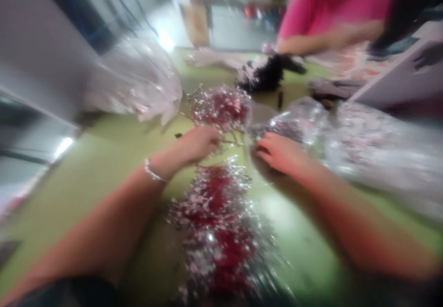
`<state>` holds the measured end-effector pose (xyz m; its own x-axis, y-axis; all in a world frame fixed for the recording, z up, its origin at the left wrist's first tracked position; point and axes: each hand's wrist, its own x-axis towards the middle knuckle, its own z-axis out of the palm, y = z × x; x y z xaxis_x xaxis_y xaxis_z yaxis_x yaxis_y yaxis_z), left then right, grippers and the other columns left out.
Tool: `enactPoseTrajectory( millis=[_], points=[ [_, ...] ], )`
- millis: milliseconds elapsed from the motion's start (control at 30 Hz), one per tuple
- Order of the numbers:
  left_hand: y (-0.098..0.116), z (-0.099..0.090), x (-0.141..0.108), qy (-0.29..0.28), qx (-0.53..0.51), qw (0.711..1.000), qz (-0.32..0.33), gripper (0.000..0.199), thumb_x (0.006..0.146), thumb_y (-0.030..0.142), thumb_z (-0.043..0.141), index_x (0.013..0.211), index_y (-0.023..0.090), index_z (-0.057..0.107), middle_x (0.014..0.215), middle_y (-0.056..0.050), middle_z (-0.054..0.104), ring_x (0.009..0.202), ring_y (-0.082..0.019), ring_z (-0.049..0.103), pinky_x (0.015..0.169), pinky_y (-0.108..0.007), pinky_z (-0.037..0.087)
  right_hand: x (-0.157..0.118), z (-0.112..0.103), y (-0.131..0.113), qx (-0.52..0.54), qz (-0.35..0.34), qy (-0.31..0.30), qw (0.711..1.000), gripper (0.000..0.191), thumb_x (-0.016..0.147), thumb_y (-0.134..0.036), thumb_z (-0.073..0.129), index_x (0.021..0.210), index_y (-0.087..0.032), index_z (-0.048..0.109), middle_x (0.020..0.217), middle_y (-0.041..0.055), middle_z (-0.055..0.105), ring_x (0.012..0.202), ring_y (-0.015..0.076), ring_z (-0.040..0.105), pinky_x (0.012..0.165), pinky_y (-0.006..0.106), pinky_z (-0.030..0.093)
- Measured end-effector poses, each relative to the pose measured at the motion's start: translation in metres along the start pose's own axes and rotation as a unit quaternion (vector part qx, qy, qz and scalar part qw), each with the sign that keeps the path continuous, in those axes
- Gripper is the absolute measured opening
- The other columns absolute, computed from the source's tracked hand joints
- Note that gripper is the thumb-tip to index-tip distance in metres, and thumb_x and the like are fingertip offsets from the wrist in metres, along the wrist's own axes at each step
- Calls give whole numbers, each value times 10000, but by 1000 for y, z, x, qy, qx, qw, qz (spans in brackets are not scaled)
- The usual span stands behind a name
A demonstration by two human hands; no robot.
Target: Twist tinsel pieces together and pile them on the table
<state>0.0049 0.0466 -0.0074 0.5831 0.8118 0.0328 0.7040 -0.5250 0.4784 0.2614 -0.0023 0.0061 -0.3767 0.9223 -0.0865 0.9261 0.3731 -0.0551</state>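
My left hand (204,142), with a bracelet at the wrist, is closed at the stems of a red and silver tinsel-like bunch (223,106). My right hand (278,152) rests at the edge of a clear plastic bag (301,122) with small silvery pieces in it. Its fingers are bent, and blur hides what they may hold. Below my hands, a longer red and silver glittery piece (221,224) lies on the green table (114,159).
Clear plastic bags lie at the back left (138,81) and at the right (387,155). A black bundle (266,74) sits at the back. Across the table is a person in a pink top (311,12). A pale panel (398,72) stands at the right.
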Motion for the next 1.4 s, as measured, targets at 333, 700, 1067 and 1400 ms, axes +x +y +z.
enactPoseTrajectory(
  millis=[333, 700, 1067, 1400],
  points=[
    [3, 14, 8, 90, -14, 996, 12, 142, 845, 210, 551, 751, 157, 642, 853, -54, 628, 819, -168, 564, 806, -335, 463, 6, 11, -11, 31, 25, 39, 998, 150, 893, -190, 486, 820, -166, 615, 909, 101, 645, 773, 194, 575, 647, 303, 369],
    [-10, 3, 5, 108, -16, 994, 15, 255, 830, 150, 506, 994, 204, 693, 961, -45, 635, 876, -168, 574, 843, -335, 471, -1, 3, -12, 122, 74, 122, 982, 187, 892, -258, 470, 971, -198, 628, 854, 78, 711, 674, 199, 597, 607, 310, 363],
    [-12, 13, 12, 124, 52, 989, 68, 195, 862, 181, 536, 840, 177, 730, 949, -67, 614, 913, -184, 552, 817, -320, 476, 1, 12, -12, 96, 38, 112, 988, 234, 907, -297, 442, 967, -205, 649, 882, 79, 710, 710, 203, 613, 619, 326, 375],
    [6, -1, 2, 214, -90, 973, -13, 145, 864, 252, 578, 870, 182, 705, 812, -32, 697, 698, -122, 577, 689, -278, 476, -3, 5, -11, 177, 12, 183, 967, 187, 896, -267, 486, 944, -207, 657, 922, 75, 721, 785, 207, 638, 704, 330, 445]
  ],
)
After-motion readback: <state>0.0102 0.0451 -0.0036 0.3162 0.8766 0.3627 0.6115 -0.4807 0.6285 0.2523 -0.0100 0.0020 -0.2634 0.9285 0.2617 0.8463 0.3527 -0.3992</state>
